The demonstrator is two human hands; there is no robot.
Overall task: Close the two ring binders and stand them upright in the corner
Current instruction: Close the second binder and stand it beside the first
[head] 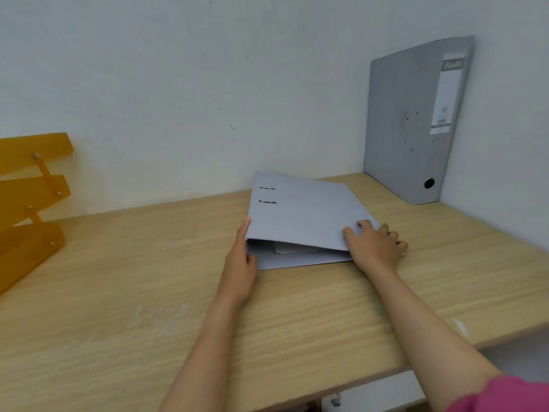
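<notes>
One grey ring binder [413, 120] stands upright in the back right corner, its labelled spine facing me. A second grey binder [300, 212] lies flat on the wooden desk [148, 292], cover down, with a gap at its near edge where paper shows. My left hand [240, 263] presses against the binder's spine side at the near left corner. My right hand [375, 243] rests on the cover's near right corner, fingers curled over the edge. Two metal ring slots show in the cover near the spine.
An orange tiered tray rack [29, 197] stands at the left against the wall. The white wall runs along the back and right of the desk. The desk's front edge drops off at lower right.
</notes>
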